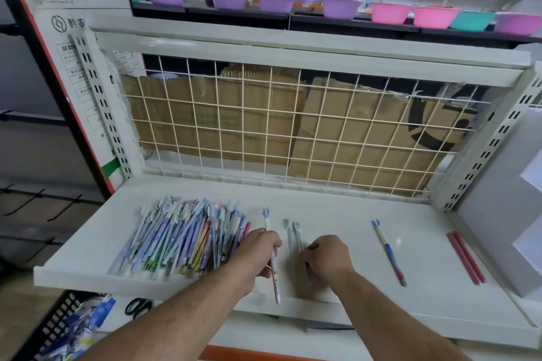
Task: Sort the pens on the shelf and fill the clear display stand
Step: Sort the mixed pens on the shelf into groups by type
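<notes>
L hand (261, 252) pinches white pen (274, 278), pen pile (181, 237) just left of it. R hand (325, 258) curls round grey pens (289, 240). Best lay mine by blue-red pen (388, 252) further right, tops aligned.

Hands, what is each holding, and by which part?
The left hand grips a white pen around its middle. The right hand lies over two pale pens; whether it grips them cannot be told.

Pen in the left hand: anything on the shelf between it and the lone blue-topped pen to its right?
Yes. The right hand and the two grey-topped pens under it lie between the held pen in the left hand and the lone blue-topped pen. Nothing else visible on that stretch of shelf.
</notes>
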A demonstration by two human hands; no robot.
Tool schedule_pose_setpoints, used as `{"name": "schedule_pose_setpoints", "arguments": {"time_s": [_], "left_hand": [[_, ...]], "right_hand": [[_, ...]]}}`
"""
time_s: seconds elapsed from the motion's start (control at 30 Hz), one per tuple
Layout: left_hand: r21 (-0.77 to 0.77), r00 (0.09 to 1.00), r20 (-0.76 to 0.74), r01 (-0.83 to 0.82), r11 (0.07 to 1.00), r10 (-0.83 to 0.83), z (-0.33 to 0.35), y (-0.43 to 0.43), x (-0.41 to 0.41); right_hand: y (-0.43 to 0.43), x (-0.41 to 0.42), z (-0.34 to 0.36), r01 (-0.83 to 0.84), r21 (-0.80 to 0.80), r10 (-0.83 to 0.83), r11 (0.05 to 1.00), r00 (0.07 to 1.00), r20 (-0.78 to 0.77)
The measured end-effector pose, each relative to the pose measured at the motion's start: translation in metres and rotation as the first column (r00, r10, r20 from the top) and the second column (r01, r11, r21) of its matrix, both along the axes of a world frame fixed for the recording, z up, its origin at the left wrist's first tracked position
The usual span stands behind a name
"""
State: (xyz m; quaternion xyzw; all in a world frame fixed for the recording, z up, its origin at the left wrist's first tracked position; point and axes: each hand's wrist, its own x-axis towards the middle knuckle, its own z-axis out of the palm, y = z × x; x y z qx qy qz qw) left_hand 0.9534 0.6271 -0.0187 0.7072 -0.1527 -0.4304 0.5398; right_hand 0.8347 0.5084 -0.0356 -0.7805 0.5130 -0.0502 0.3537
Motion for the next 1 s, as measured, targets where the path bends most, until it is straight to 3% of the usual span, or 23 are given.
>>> {"name": "schedule_pose_setpoints", "arguments": {"time_s": [0.3, 0.57, 0.77, 1.0], "left_hand": [[0.027, 0.986, 0.121, 0.11, 0.994, -0.112, -0.001, -0.01, -0.004], [-0.012, 0.971, 0.15, 0.189, 0.982, -0.185, 0.007, -0.056, -0.046], [0.024, 0.958, 0.207, 0.197, 0.98, -0.198, 0.005, -0.099, -0.089], [0.179, 0.846, 0.47, 0.188, 0.966, -0.251, -0.006, -0.129, -0.113]], "right_hand": [[0.007, -0.005, 0.001, 0.101, 0.075, -0.117, 0.992, 0.964, 0.238], [-0.003, -0.057, 0.027, -0.042, 0.189, -0.041, 0.981, 0.91, 0.414], [-0.036, -0.099, 0.025, 0.001, 0.107, -0.037, 0.994, 0.938, 0.344], [-0.08, -0.129, 0.014, 0.093, -0.097, -0.078, 0.991, 0.986, 0.149]]}}
